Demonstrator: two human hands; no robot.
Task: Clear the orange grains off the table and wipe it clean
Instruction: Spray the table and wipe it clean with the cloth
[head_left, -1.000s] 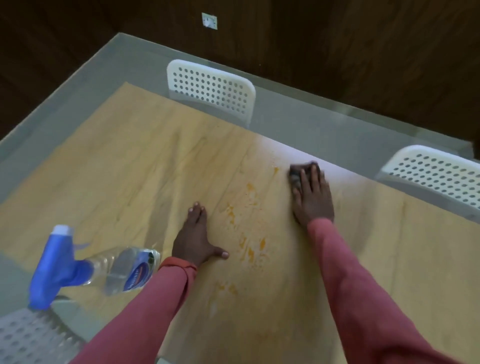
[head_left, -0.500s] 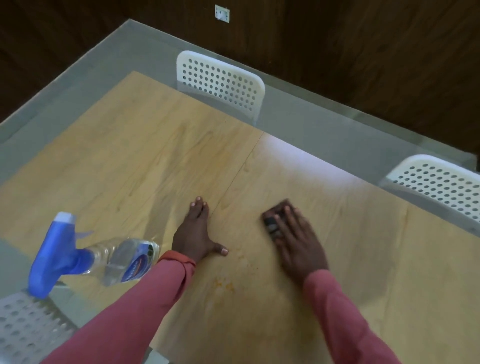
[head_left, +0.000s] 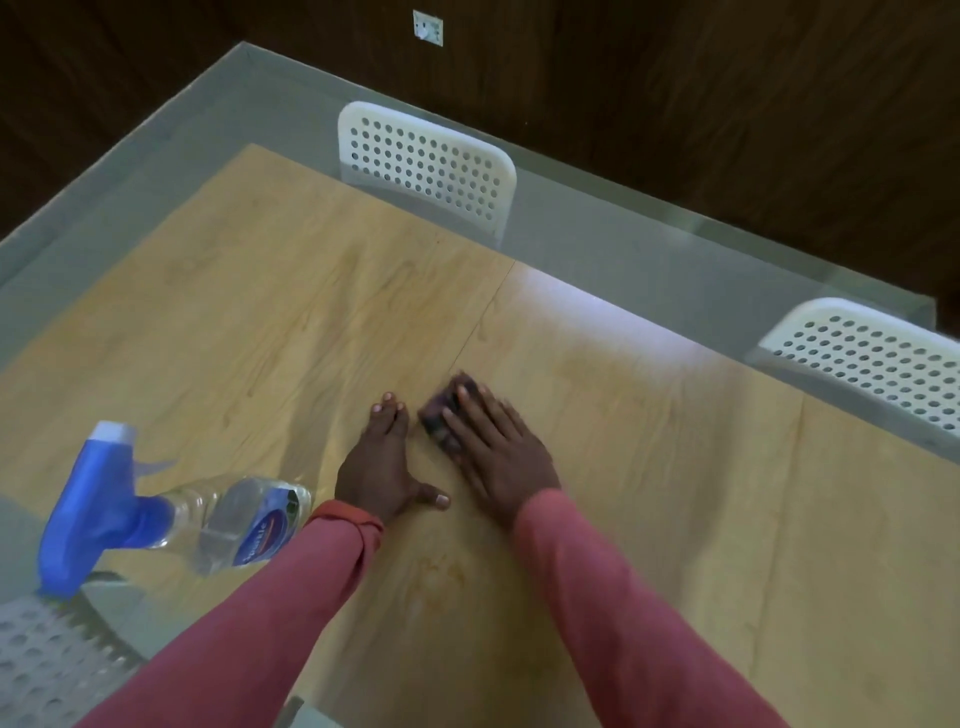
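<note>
My right hand (head_left: 498, 447) lies flat on a dark cloth (head_left: 441, 410) and presses it onto the wooden table (head_left: 260, 322). Only the cloth's far left end shows past my fingers; the image is blurred there. My left hand (head_left: 384, 462) rests palm down on the table right beside the cloth, fingers together, thumb out, holding nothing. A faint orange smear (head_left: 441, 569) is on the wood below my hands, between my two red sleeves. No loose orange grains are visible.
A clear spray bottle (head_left: 171, 512) with a blue trigger head lies on its side at the left. White perforated chairs stand at the far edge (head_left: 426, 166), the right (head_left: 862, 358) and the near left corner (head_left: 47, 660). A glass border (head_left: 649, 270) rings the wood.
My right hand has dragged the cloth from the far side towards me and left, up beside my left hand. The orange marks in its path are gone. My left hand stayed put.
</note>
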